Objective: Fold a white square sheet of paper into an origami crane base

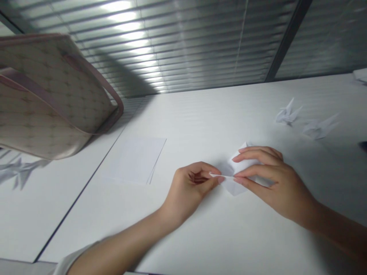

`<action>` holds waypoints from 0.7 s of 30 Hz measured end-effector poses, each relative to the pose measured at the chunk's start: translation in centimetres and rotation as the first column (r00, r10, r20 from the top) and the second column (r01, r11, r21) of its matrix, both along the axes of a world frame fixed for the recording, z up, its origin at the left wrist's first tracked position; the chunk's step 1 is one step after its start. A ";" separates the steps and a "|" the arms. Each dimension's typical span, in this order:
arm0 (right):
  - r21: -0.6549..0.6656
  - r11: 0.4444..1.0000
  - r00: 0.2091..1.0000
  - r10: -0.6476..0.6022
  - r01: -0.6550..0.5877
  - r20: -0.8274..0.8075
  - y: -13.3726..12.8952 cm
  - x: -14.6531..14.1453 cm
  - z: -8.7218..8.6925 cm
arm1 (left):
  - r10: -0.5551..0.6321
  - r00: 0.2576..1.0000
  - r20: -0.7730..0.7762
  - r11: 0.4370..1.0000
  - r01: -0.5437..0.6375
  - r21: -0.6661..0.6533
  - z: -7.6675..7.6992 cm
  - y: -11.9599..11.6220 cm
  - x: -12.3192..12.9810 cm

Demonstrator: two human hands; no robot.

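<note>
Centre-right of frame: left hand and right hand both pinch folded paper, its edge running sideways between them.

One folded paper, pinched by left hand and right hand over a white table; two cranes, beyond the right hand; sheets, overlapping, left of both hands; one bag (patterned, pink-handled), far left; blinds, behind.

A loose, greyish-white sleeve shows at the left forearm. Beyond that sleeve, forearm and left hand are bare, with slim, tapering fingers.
</note>
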State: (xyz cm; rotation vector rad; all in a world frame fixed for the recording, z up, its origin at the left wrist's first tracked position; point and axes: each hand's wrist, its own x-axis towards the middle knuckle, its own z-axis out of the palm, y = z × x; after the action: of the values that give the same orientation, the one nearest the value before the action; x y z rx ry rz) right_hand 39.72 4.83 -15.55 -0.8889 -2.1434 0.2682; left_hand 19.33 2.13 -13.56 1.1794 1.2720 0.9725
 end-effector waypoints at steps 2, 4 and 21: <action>-0.012 1.000 1.000 -0.004 0.003 -0.013 -0.1 -0.1 -0.1 | 0.015 0.998 0.065 1.000 -0.013 -0.022 0.0 0.1 0.0; -0.031 0.999 1.000 -0.010 0.009 -0.028 -0.2 -0.2 -0.2 | 0.027 0.996 0.087 0.999 -0.023 -0.042 0.0 0.0 0.1; 0.100 0.974 0.979 -0.203 0.204 -0.028 -0.1 -0.2 -0.3 | 0.159 0.962 0.224 0.986 -0.167 0.017 0.0 0.1 0.1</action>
State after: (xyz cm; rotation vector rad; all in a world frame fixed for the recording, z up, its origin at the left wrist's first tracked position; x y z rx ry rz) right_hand 39.57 4.73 -15.83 -1.0329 -2.0113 0.0615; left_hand 19.43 2.19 -13.56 0.9734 1.1889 1.2174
